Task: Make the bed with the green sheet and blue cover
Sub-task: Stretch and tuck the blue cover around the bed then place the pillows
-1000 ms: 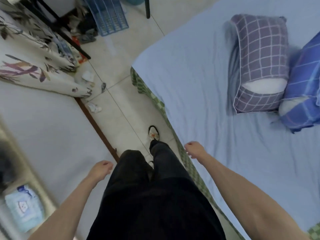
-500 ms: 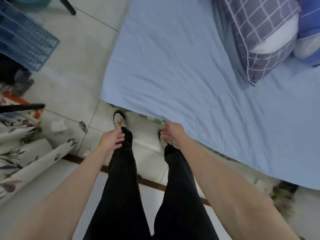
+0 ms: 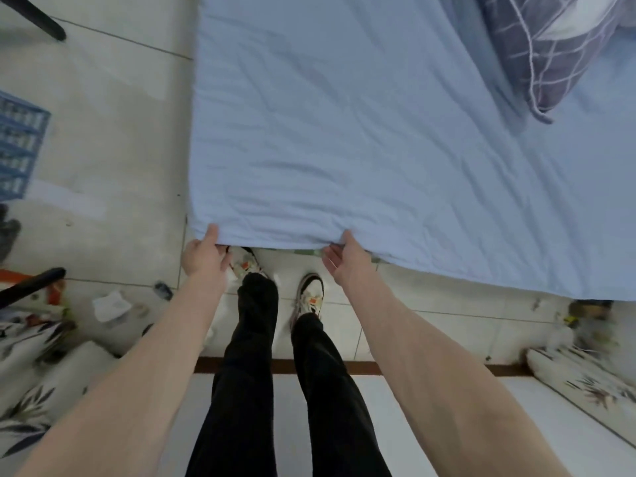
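The light blue cover (image 3: 361, 132) lies spread over the bed and fills the upper part of the view. A thin strip of the green checked sheet (image 3: 306, 252) shows under its near edge. My left hand (image 3: 203, 254) pinches the cover's near edge close to its left corner, thumb on top. My right hand (image 3: 344, 258) grips the same edge further right, thumb on top and fingers curled beneath. A purple checked pillow (image 3: 550, 53) rests on the cover at the top right.
My legs and white shoes (image 3: 309, 294) stand on the tiled floor right at the bed's edge. A blue plastic basket (image 3: 17, 149) is at the left. Floral fabric (image 3: 31, 373) and scraps of litter (image 3: 110, 306) lie at the lower left; more floral fabric (image 3: 585, 383) at the lower right.
I have turned to face the bed's near edge. Both hands rose from beside my legs and took hold of the blue cover's edge.
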`<move>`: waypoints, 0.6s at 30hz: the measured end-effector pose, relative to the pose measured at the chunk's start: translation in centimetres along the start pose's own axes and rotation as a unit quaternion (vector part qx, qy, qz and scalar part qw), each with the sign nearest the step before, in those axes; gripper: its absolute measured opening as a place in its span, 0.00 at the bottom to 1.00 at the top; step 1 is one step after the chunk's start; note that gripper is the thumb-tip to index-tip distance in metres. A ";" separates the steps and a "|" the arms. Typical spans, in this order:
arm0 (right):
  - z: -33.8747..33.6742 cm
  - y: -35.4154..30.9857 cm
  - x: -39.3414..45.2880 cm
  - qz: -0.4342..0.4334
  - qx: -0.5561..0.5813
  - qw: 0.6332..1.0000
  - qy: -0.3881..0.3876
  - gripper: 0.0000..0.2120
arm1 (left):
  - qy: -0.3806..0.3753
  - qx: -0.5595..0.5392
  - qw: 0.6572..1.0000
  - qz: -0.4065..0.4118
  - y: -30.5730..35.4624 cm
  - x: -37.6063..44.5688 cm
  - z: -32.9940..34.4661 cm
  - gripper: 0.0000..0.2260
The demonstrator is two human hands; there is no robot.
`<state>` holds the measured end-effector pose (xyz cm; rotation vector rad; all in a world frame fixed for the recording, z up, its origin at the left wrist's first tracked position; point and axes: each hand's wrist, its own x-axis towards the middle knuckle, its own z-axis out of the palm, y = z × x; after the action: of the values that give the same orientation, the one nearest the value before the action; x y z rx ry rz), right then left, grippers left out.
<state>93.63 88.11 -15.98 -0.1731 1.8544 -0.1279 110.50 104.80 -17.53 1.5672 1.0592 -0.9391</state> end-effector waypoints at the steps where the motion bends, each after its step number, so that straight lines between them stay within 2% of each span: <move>1: 0.2 0.0 -0.1 0.006 -0.003 1.000 0.003 0.16 | 0.006 -0.027 1.000 -0.002 0.2 0.0 0.0 0.07; 4: 0.8 0.0 -0.4 0.010 -0.007 1.000 0.017 0.15 | 0.009 -0.066 0.998 -0.024 0.3 0.0 -0.4 0.09; 8: 0.9 1.8 -1.8 0.012 0.045 0.998 0.033 0.15 | 0.030 -0.065 0.997 -0.020 -0.6 -0.3 -2.3 0.06; 13: 0.6 3.4 -3.1 0.033 0.185 0.981 -0.041 0.14 | 0.046 -0.056 0.997 -0.009 0.7 -0.4 -3.1 0.08; 15: 0.1 4.1 -3.1 0.039 0.186 0.980 -0.058 0.15 | 0.060 -0.053 0.997 0.016 1.2 -0.3 -2.7 0.08; 18: -0.4 5.8 -2.7 0.075 0.134 0.988 -0.030 0.18 | 0.118 -0.050 0.992 0.021 0.4 0.0 -3.3 0.03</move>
<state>93.71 94.35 -14.34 0.1480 1.7645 -0.2623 111.12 107.93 -16.75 1.6396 1.2125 -0.6723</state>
